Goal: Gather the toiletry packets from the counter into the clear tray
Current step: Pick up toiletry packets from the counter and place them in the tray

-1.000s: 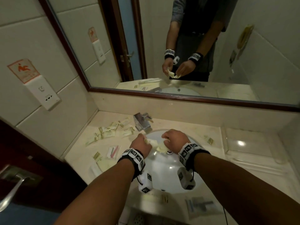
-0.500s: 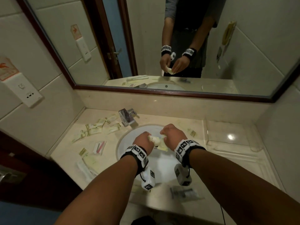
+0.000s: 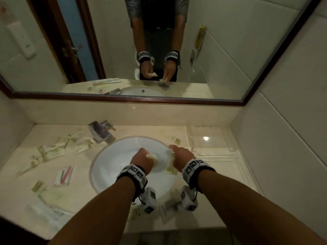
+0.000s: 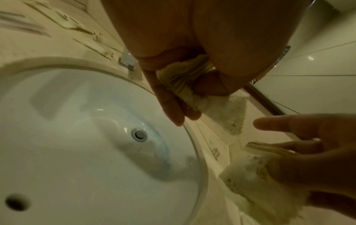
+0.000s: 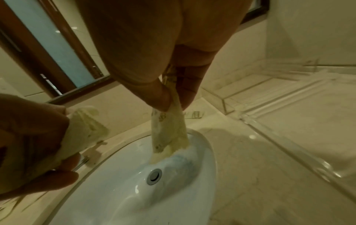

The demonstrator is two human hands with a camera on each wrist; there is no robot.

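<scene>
A person stands at a bathroom counter, both forearms reaching out over a round white sink. The left hand is closed around a small bunch of pale yellow packets, fingers and thumb curled over them; one packet end sticks out below the thumb. The right hand pinches a second bunch between thumb and fingers, so the packets hang down toward the basin. The two hands are near each other above the sink but do not touch.

More packets lie scattered on the counter to the left of the sink, beside a chrome tap. A clear sachet with a pink item lies nearer the front edge, with further packets around it. One packet sits on the counter just right of the sink's far rim. A few more lie at the front edge, under the wrists.

The clear tray stands on the right side of the counter, against the back wall, well apart from the scattered pile. A wood-framed mirror above the counter reflects the person's arms and hands.
</scene>
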